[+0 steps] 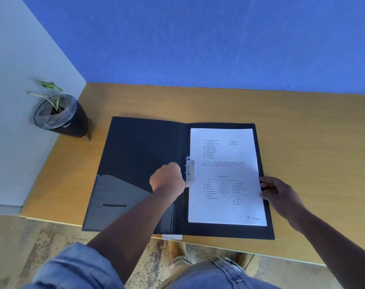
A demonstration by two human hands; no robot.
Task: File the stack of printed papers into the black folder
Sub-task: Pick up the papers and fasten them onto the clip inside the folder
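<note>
At the spine of the open folder, the left hand (168, 180) is curled into a loose fist with its fingertips against the lower end of the silver metal spring clip (190, 169); whether it pinches the lever or only presses on it I cannot tell, since the knuckles hide the contact. The right hand (278, 195) lies flat and open, thumb on top, holding down the right edge of the stack of white printed papers (226, 178).

That stack sits on the right-hand leaf of the black plastic folder (139, 149), its left margin tucked at or under the clip, with a black border showing all round it. The left leaf carries a grey translucent pocket (114, 197), empty as far as I can see. The folder lies open on the light brown wooden table (302, 126), its near edge slightly overhanging the front of the table.

The step in hand looks like clamping the sheets. To do it well, the right hand should keep the papers square to the folder's edges and pushed fully into the clip's throat while the left lowers the lever. Pressure should be even, so no sheet fans out. The clip should bite the margin, not the print.

A small green plant in a black conical pot (61, 116) stands well apart at the far left corner.
</note>
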